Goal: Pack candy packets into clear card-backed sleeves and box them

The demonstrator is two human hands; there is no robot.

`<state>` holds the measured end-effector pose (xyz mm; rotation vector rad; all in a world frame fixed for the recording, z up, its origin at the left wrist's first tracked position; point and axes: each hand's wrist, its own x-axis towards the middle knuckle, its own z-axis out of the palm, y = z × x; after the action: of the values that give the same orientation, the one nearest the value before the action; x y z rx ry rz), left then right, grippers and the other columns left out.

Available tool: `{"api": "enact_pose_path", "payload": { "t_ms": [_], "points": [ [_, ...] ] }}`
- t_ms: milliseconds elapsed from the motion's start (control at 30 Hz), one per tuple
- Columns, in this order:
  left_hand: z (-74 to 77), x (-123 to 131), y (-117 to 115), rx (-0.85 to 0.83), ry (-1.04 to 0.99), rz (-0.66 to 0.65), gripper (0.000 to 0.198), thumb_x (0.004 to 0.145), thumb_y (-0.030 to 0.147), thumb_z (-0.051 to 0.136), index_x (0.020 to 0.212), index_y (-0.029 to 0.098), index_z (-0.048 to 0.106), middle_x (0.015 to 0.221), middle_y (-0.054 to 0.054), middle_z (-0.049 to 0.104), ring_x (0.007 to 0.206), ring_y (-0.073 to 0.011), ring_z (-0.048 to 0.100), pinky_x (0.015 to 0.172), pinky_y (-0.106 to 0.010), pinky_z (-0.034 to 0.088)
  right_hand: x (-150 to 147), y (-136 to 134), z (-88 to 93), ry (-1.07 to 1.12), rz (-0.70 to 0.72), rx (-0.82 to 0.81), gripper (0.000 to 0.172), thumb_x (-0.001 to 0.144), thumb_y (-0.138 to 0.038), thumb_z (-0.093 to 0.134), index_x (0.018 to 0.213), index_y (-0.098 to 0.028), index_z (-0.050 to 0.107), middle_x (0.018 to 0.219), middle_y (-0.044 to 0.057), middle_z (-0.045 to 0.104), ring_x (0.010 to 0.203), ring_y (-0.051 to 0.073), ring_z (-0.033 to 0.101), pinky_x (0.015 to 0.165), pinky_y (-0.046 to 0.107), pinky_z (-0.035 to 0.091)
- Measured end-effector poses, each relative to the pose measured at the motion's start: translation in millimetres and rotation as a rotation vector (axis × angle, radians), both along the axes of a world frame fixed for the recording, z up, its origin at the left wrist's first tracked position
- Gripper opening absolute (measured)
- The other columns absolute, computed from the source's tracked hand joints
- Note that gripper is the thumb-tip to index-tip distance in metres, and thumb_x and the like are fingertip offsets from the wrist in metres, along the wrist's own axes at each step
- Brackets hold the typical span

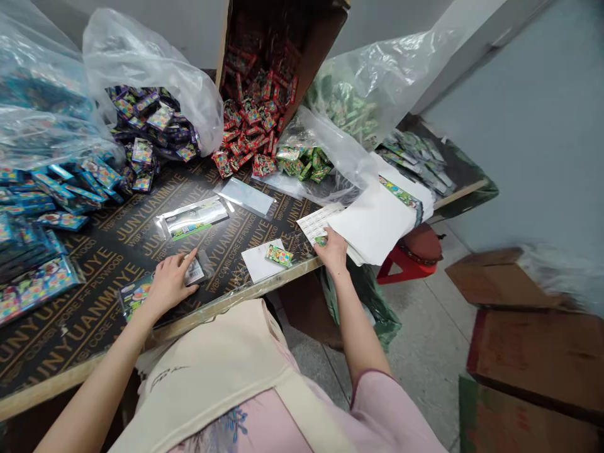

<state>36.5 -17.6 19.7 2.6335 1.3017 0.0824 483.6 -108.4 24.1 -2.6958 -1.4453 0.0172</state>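
Observation:
My left hand (172, 280) lies with its fingers spread over a clear plastic sleeve holding a printed card (136, 296), near the table's front edge. My right hand (333, 251) is at the corner of a sheet of small labels (318, 221), its fingers closed on a small green packet (321, 240) that is mostly hidden. Between my hands, another green packet (279, 255) rests on a white card (256, 262). Further back lie a clear sleeve with a green-edged card (195, 219) and a clear plastic bag (248, 196).
Blue packets (61, 189) pile up at the left, beside purple ones (163, 119) in a clear bag. Red packets (257, 119) spill from a tipped carton. Green packets (306, 163), a stack of white sheets (368, 223), a red stool (415, 251) and cardboard boxes (533, 358) are at the right.

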Motion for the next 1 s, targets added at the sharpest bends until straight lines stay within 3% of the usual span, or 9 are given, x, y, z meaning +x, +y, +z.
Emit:
{"api": "enact_pose_path", "payload": {
  "t_ms": [133, 267, 400, 500, 567, 667, 767, 867, 1000],
  "points": [
    [7.1, 1.8, -1.6, 0.078, -0.041, 0.012, 0.067, 0.08, 0.041, 0.059, 0.141, 0.021, 0.04, 0.136, -0.018, 0.046, 0.125, -0.0348, 0.042, 0.103, -0.052, 0.031, -10.8, 6.1, -0.8, -0.005, -0.033, -0.073, 0.054, 0.074, -0.027, 0.06, 0.125, -0.014, 0.051, 0.113, 0.016, 0.06, 0.104, 0.03, 0.054, 0.081, 0.035, 0.041],
    [13.8, -2.3, -4.2, 0.064, -0.207, 0.048, 0.052, 0.085, 0.04, 0.054, 0.133, 0.023, 0.05, 0.133, -0.015, 0.05, 0.123, -0.033, 0.045, 0.102, -0.051, 0.035, -13.5, 7.5, 12.1, -0.014, -0.027, -0.138, 0.036, 0.08, -0.023, 0.052, 0.112, -0.01, 0.061, 0.099, 0.019, 0.066, 0.089, 0.029, 0.061, 0.073, 0.034, 0.042],
    [31.9, 16.4, -14.4, -0.034, -0.469, 0.042, 0.044, 0.087, 0.037, 0.054, 0.129, 0.022, 0.053, 0.131, -0.013, 0.053, 0.121, -0.0286, 0.05, 0.102, -0.047, 0.04, -45.8, 19.1, 36.6, 0.11, 0.028, 0.192, 0.041, 0.088, -0.029, 0.044, 0.12, -0.01, 0.061, 0.085, 0.016, 0.071, 0.076, 0.027, 0.065, 0.074, 0.037, 0.046],
    [47.7, 50.4, -25.5, -0.116, -0.641, -0.036, 0.059, 0.085, 0.033, 0.057, 0.14, 0.02, 0.04, 0.141, -0.014, 0.047, 0.13, -0.0269, 0.044, 0.109, -0.046, 0.036, -108.9, 37.2, 51.0, 0.502, 0.211, 0.523, 0.045, 0.086, -0.038, 0.052, 0.124, -0.016, 0.061, 0.101, 0.012, 0.072, 0.081, 0.024, 0.068, 0.077, 0.035, 0.051],
    [52.2, 70.9, -28.9, -0.186, -0.735, -0.054, 0.075, 0.08, 0.034, 0.064, 0.145, 0.017, 0.031, 0.148, -0.016, 0.037, 0.136, -0.0285, 0.036, 0.112, -0.046, 0.031, -157.9, 46.0, 58.0, 0.835, 0.344, 0.592, 0.048, 0.084, -0.041, 0.058, 0.126, -0.019, 0.06, 0.11, 0.008, 0.07, 0.089, 0.023, 0.068, 0.08, 0.034, 0.054],
    [51.1, 78.8, -24.8, -0.381, -0.967, 0.194, 0.074, 0.076, 0.035, 0.065, 0.141, 0.015, 0.036, 0.142, -0.017, 0.046, 0.132, -0.0304, 0.043, 0.11, -0.046, 0.034, -209.0, 51.7, 66.0, 1.142, 0.602, 0.468, 0.047, 0.083, -0.043, 0.061, 0.126, -0.024, 0.06, 0.114, 0.005, 0.069, 0.095, 0.023, 0.068, 0.084, 0.036, 0.055],
    [52.0, 60.5, -18.4, -0.877, -1.257, 0.497, 0.051, 0.08, 0.034, 0.054, 0.127, 0.012, 0.05, 0.114, -0.016, 0.067, 0.104, -0.03, 0.064, 0.091, -0.046, 0.05, -221.1, 58.1, 67.9, 1.047, 0.894, 0.414, 0.064, 0.072, -0.048, 0.073, 0.13, -0.026, 0.056, 0.133, 0.007, 0.057, 0.119, 0.029, 0.056, 0.101, 0.045, 0.044],
    [56.8, 41.3, -18.1, -1.349, -1.422, 0.544, 0.048, 0.074, 0.031, 0.058, 0.117, 0.01, 0.055, 0.098, -0.015, 0.072, 0.083, -0.0291, 0.07, 0.078, -0.044, 0.055, -220.8, 66.3, 62.1, 0.84, 1.09, 0.398, 0.095, 0.062, -0.049, 0.08, 0.143, -0.024, 0.037, 0.151, 0.013, 0.033, 0.137, 0.034, 0.033, 0.11, 0.053, 0.029],
    [54.7, 28.6, -20.0, -1.359, -1.378, 0.501, 0.051, 0.075, 0.036, 0.058, 0.118, 0.009, 0.058, 0.103, -0.016, 0.07, 0.093, -0.0299, 0.068, 0.085, -0.043, 0.052, -230.6, 70.5, 49.1, 0.754, 1.248, 0.399, 0.086, 0.067, -0.036, 0.073, 0.143, -0.025, 0.033, 0.137, 0.011, 0.049, 0.128, 0.031, 0.044, 0.106, 0.049, 0.033]
  ]
}}
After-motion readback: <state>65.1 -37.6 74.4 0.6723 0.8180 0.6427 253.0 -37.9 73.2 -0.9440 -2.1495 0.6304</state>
